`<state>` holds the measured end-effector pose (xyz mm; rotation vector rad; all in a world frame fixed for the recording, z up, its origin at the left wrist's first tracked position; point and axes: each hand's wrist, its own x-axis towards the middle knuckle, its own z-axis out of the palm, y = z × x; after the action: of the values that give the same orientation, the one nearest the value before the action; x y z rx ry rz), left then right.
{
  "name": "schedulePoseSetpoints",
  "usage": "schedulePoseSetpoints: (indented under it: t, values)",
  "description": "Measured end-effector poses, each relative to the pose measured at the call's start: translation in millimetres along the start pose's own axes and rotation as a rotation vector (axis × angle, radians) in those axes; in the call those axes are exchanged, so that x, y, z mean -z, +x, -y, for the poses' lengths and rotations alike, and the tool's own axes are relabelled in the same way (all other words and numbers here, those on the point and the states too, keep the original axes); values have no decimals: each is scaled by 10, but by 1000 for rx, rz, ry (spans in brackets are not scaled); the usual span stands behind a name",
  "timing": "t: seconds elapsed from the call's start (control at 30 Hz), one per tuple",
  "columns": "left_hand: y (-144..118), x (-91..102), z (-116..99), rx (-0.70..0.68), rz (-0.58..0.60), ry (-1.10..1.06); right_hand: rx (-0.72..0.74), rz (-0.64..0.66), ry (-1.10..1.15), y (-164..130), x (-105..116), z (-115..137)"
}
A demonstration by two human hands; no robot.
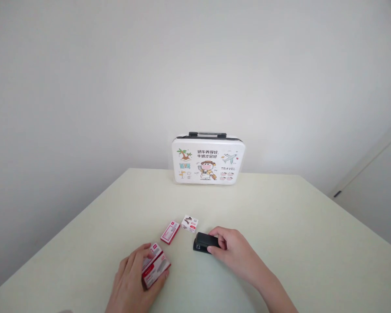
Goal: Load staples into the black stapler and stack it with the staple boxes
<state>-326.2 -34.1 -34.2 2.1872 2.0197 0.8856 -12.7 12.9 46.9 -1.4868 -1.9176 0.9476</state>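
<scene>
My left hand [132,274] is wrapped around two red-and-white boxes lying side by side, probably boxes of staples by the picture on the nearer box [157,270]. The farther box [155,251] is partly covered by my fingers. On the right, my right hand [232,248] grips a black stapler [202,242] by one end, thumb on the near side and fingers on the far side. Just beyond my left hand lies another flat red-and-white box [170,232]. A small white box [189,223] with dark pictures and a red mark sits beside it, close to the stapler.
A white case [208,163] with cartoon travel prints and a black handle stands upright at the back of the pale table [273,208]. Behind it rises a plain wall [195,65]. The table's right edge slopes away near a door-like panel [374,204].
</scene>
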Motion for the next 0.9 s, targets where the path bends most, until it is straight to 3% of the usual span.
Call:
schedulePoseSetpoints:
  t: [0.3, 0.4, 0.53, 0.7, 0.9]
  values:
    - [319, -52, -370, -103, 84, 52, -52, -127, -71, -16, -65, -69]
    - [293, -129, -451, -128, 57, 30, -55, -246, -120, 70, -94, -147]
    - [146, -232, -593, -153, 9, -28, -51, -351, -101, 406, -130, -223]
    - [48, -365, -775, -13, -55, 22, 25, -267, -30, 779, -233, -154]
    - [108, -419, -837, 46, -12, 24, 55, -182, 42, 486, -501, -23]
